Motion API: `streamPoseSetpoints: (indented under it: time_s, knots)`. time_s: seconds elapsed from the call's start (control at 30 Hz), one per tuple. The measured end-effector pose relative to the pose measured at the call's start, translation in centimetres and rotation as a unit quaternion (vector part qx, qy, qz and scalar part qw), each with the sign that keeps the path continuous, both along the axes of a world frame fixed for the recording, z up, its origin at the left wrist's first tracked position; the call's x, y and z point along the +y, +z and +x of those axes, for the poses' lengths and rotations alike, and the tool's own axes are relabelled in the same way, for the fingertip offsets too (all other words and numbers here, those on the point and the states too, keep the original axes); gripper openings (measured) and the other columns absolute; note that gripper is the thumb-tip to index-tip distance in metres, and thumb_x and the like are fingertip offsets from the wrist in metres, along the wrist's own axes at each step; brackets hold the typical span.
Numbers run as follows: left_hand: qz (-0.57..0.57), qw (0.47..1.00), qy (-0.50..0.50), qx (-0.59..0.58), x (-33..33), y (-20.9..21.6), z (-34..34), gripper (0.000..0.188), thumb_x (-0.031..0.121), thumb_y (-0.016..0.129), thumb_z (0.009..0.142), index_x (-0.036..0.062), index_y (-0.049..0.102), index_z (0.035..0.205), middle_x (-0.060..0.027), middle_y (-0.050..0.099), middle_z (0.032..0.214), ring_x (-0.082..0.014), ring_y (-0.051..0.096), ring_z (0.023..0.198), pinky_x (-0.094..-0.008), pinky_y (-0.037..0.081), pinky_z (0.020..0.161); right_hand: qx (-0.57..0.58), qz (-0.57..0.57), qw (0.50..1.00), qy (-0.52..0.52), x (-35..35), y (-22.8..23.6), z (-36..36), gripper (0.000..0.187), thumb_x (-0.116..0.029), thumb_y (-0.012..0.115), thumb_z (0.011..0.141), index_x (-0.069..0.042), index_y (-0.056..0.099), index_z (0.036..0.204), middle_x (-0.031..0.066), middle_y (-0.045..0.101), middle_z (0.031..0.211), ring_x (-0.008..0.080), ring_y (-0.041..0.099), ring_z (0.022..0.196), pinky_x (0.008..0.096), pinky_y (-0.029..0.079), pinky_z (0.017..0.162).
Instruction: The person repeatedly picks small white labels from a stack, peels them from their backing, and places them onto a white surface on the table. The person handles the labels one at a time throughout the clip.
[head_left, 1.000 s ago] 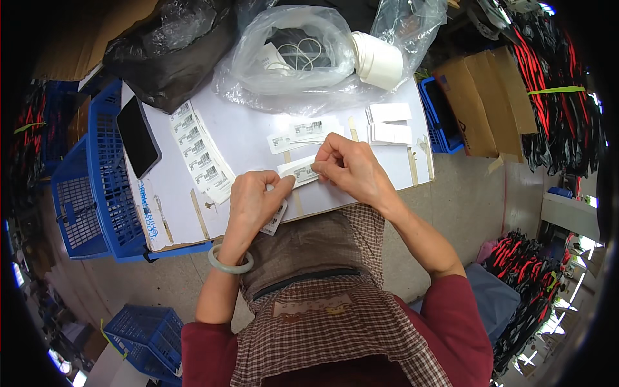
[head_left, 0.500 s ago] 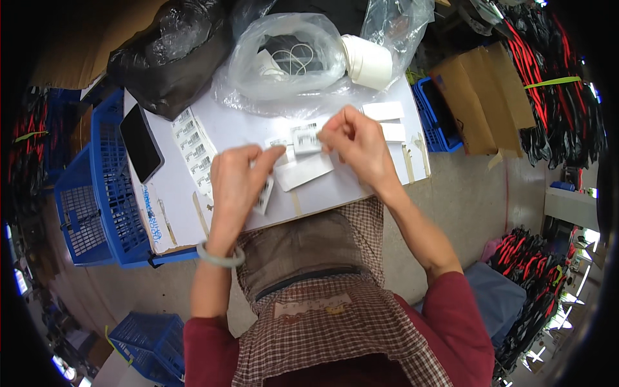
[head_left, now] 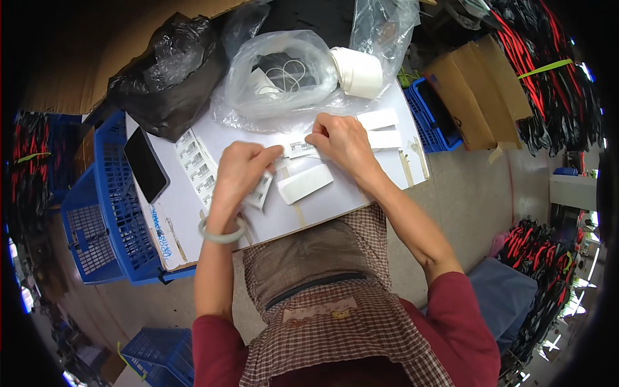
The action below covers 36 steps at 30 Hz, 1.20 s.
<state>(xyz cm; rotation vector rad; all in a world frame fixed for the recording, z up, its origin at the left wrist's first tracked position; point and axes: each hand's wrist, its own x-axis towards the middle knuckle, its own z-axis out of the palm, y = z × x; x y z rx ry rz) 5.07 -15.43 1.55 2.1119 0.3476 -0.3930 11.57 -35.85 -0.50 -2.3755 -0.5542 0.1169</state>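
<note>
A white piece with a printed barcode label (head_left: 299, 148) lies between my hands over the table (head_left: 348, 193). My right hand (head_left: 348, 143) has thumb and fingers pinched on its right end. Near its left end, my left hand (head_left: 240, 169) has thumb and forefinger pressed together. Whatever is in that pinch is too small to make out. Just in front rests a small white box (head_left: 305, 184). Partly under my left hand is another printed white piece (head_left: 259, 192). Two white boxes, including the nearer one (head_left: 385, 140), lie beside my right hand.
A label sheet (head_left: 195, 166) and black phone (head_left: 146, 165) lie to the left. Behind are a black plastic bag (head_left: 164, 77), a clear bag (head_left: 242, 80) with white cords, and a white roll (head_left: 358, 73). Blue baskets (head_left: 119, 213) and a cardboard box (head_left: 480, 97) flank the table.
The view has shifted slightly. The barcoded piece looks flatter and narrower, and more of the white box in front shows apart from it. Both hands stay pinched near the labelled piece.
</note>
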Motion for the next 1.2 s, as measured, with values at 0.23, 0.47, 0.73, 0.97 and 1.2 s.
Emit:
streamPoseSetpoints:
  time_s: [0.23, 0.47, 0.73, 0.97, 1.2]
  knots:
    - [-0.364, 0.920, 0.142, 0.030, 1.7, 2.5, -6.6, 0.031, 0.019, 0.052, 0.101, -0.0069, 0.064, 0.114, -0.0175, 0.072, 0.087, -0.0167, 0.069, 0.069, -0.0271, 0.056, 0.067, 0.044, 0.108, 0.991, 0.064, 2.3, 2.4, -2.1, 0.015, -0.014, 0.076, 0.078, -0.002, 0.069, 0.081, 0.0116, 0.066, 0.073, 0.0287, 0.064, 0.067, 0.0393, 0.050, 0.063]
    - [-0.407, 0.896, 0.163, -0.067, -1.1, 3.0, -9.5, 0.039, 0.001, 0.056, 0.096, -0.0091, 0.051, 0.133, -0.0168, 0.068, 0.110, -0.0145, 0.067, 0.091, -0.0252, 0.055, 0.075, 0.044, 0.240, 0.949, 0.200, 1.9, 4.1, -7.3, 0.018, -0.013, 0.078, 0.076, -0.004, 0.070, 0.090, 0.0078, 0.067, 0.081, 0.0260, 0.064, 0.079, 0.0356, 0.051, 0.073]
    - [-0.341, 0.931, 0.120, -0.048, -2.3, 2.8, -12.8, 0.018, -0.002, 0.068, 0.089, -0.0056, 0.063, 0.106, -0.0126, 0.073, 0.090, -0.0093, 0.067, 0.079, -0.0201, 0.053, 0.068, 0.062, 0.276, 0.939, 0.195, -0.9, 3.8, -9.2, 0.014, -0.008, 0.077, 0.078, -0.004, 0.070, 0.089, 0.0087, 0.069, 0.095, 0.0251, 0.065, 0.091, 0.0353, 0.051, 0.080]
    - [-0.166, 0.979, 0.102, 0.053, -1.2, 1.0, -13.6, 0.015, 0.005, 0.069, 0.087, -0.0045, 0.066, 0.099, -0.0086, 0.072, 0.079, -0.0077, 0.062, 0.066, -0.0206, 0.048, 0.060, 0.286, 0.360, 0.888, -0.009, -4.8, 5.4, -4.9, 0.005, -0.002, 0.069, 0.085, 0.001, 0.066, 0.086, 0.0079, 0.069, 0.095, 0.0148, 0.066, 0.084, 0.0283, 0.053, 0.071]
    - [-0.043, 0.998, 0.045, 0.013, -2.8, 0.3, -8.0, 0.028, 0.021, 0.067, 0.090, -0.0053, 0.071, 0.080, -0.0056, 0.065, 0.063, -0.0066, 0.056, 0.059, -0.0240, 0.042, 0.053, 0.310, 0.135, 0.938, 0.081, -2.2, 3.6, -3.8, 0.014, -0.011, 0.069, 0.085, 0.001, 0.063, 0.081, 0.0070, 0.064, 0.061, 0.0126, 0.061, 0.056, 0.0280, 0.047, 0.055]
